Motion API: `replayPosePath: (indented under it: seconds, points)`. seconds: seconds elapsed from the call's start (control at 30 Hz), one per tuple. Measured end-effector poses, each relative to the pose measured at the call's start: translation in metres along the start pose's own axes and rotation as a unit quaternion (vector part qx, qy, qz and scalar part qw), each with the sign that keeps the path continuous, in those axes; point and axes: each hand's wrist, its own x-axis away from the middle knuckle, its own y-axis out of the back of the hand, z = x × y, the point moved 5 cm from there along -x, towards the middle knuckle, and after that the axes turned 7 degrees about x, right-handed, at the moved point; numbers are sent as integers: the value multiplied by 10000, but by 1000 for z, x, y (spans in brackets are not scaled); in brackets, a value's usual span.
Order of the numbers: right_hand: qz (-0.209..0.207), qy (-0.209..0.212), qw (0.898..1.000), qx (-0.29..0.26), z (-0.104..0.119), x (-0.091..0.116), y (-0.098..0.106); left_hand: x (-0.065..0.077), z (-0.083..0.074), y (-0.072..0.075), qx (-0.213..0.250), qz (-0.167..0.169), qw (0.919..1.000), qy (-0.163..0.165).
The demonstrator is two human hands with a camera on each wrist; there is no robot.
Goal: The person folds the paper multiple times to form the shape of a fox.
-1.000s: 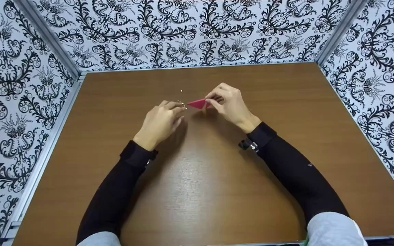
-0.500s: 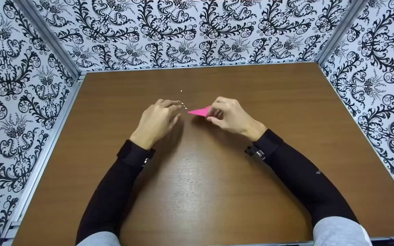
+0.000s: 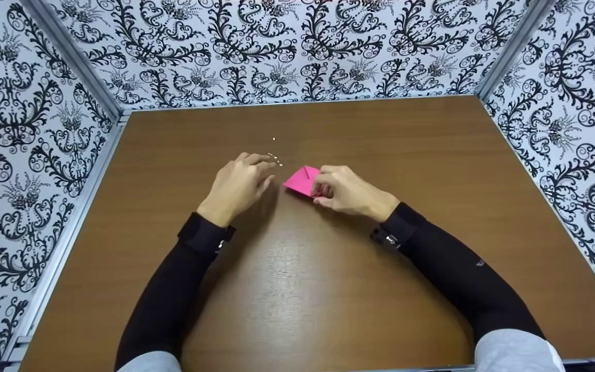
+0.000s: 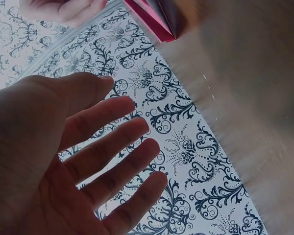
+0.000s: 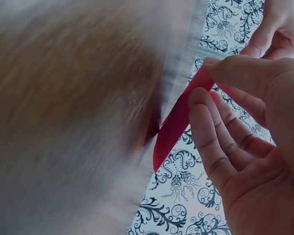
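A piece of folded pink paper [image 3: 298,182] stands over the middle of the table, and a crease or slit runs through its top face. My right hand [image 3: 351,191] pinches its right side; in the right wrist view the thumb and index finger hold the end of the pink paper [image 5: 172,126]. To the left of the paper is my left hand [image 3: 238,181], apart from it and holding nothing. The left wrist view shows that hand's fingers [image 4: 122,159] spread and slightly bent, with a corner of the paper [image 4: 149,17] beyond.
Several tiny bright specks [image 3: 277,158] show on the brown tabletop [image 3: 287,289] just beyond the left fingertips. Patterned black-and-white walls [image 3: 297,51] with grey metal corner posts [image 3: 73,57] enclose the table at the back and both sides.
The right hand has come nearer to the person with the pink paper and turned it, so more of its face shows. The left hand has hardly moved.
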Motion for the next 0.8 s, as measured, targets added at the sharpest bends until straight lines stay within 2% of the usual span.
replayPosePath:
  seconds: [0.33, 0.57, 0.8]
  points:
    - [145, 19, 9999, -81, 5, 1, 0, -1, -3, -2, 43, -37, 9999, -108]
    - [-298, -192, 9994, -8, 2, -1, 13, 0, -7, -6, 85, -14, 9996, -273]
    - [-652, -620, 9959, 85, -5, -3, 26, 0, -18, -19, 80, 149, 9984, -548]
